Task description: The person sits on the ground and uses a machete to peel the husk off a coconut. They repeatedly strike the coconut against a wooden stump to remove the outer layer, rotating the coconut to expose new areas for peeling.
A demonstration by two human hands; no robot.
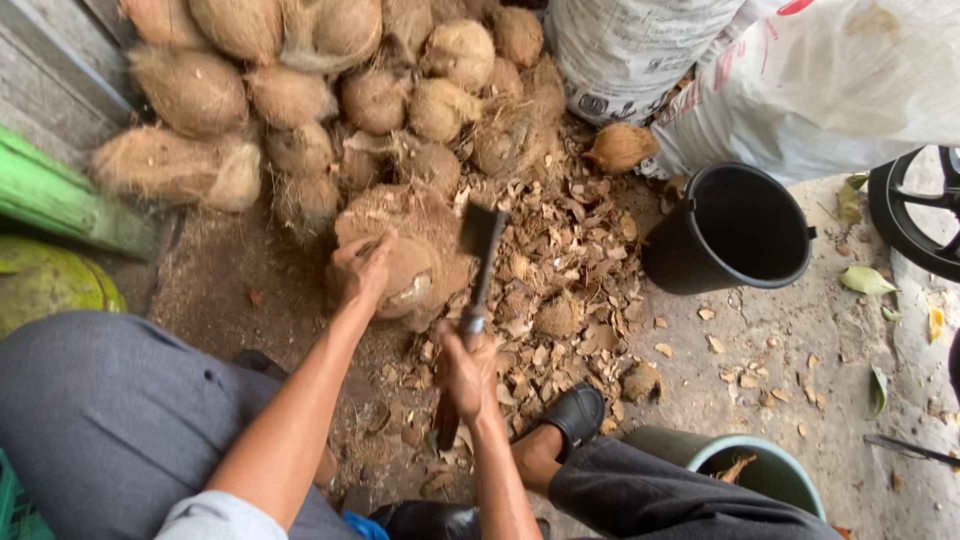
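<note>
1. Head view: A seated person's left hand (362,268) is pressing down on a husked coconut (405,270) in the middle of the dirt floor (235,285), its fingers (375,255) spread and curling over the top of the nut.
2. The right hand (467,368) is gripping the handle of a cleaver (478,262), fingers closed tight around it, while the dark blade is standing upright just to the right of the coconut.
3. A heap of brown fibrous coconuts (300,90) is lying at the far side, just beyond the held one.
4. Broken husk chips (570,290) are littering the floor to the right of the blade.
5. A black bucket (735,230) is standing farther right, near white sacks (760,70) at the far right.
6. A green bucket (755,470) is sitting near the person's right foot, which is wearing a black sandal (578,412).
</note>
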